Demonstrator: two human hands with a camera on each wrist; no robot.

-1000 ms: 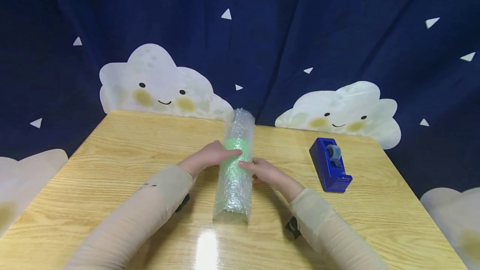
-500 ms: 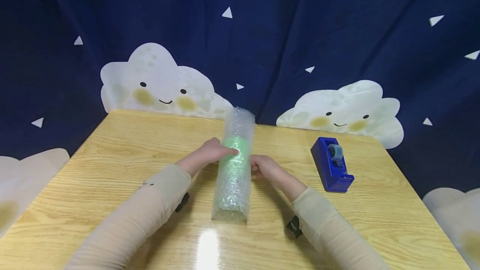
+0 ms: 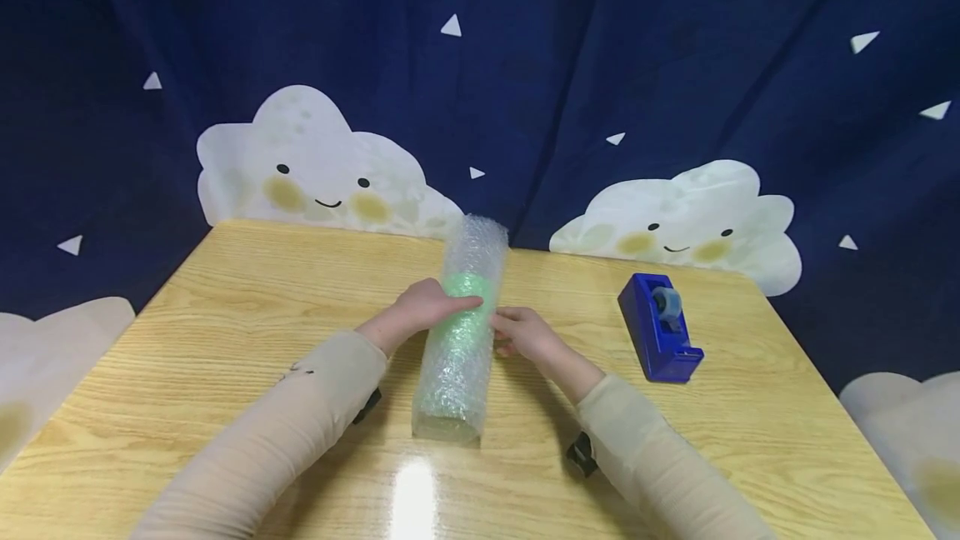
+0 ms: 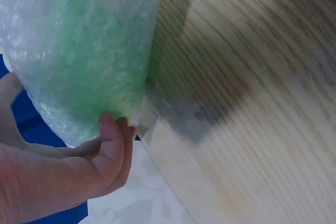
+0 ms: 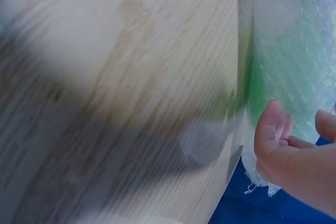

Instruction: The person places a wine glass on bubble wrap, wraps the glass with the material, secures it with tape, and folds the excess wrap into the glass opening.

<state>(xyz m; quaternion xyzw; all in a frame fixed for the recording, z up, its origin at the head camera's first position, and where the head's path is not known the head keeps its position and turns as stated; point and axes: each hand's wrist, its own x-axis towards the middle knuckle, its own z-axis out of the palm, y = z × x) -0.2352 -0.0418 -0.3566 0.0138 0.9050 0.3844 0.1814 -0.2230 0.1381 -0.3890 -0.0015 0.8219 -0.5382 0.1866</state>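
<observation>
From the head camera, I have a long roll of clear bubble wrap with something pale green inside (image 3: 457, 346) lying in the middle of a light wood-grain table (image 3: 300, 290), its length running away from me, its far end near the table's back edge. My left hand (image 3: 427, 304) grips it from the left side, thumb laid across the top over the green part. My right hand (image 3: 528, 333) is at the opposite side, thumb tip touching the wrap's edge and fingers bent below. Both my arms are in cream sleeves (image 3: 281, 427). Well apart on the right is a dark blue plastic tape dispenser (image 3: 647, 336) with a clear bluish roll of tape (image 3: 667, 304) in it. Behind the table hangs a navy curtain (image 3: 525, 65) printed with white triangles and smiling white clouds (image 3: 307, 161).

In the left wrist view, my left fingertips curl against the wrap and the green shows blurrily through the bubbles, with bare wood beside it.

In the right wrist view, my right fingers are bent in beside the roll with the thumb apart from them; whether they pinch any of the wrap I cannot tell. A ragged bit of wrap hangs just past my knuckles
</observation>
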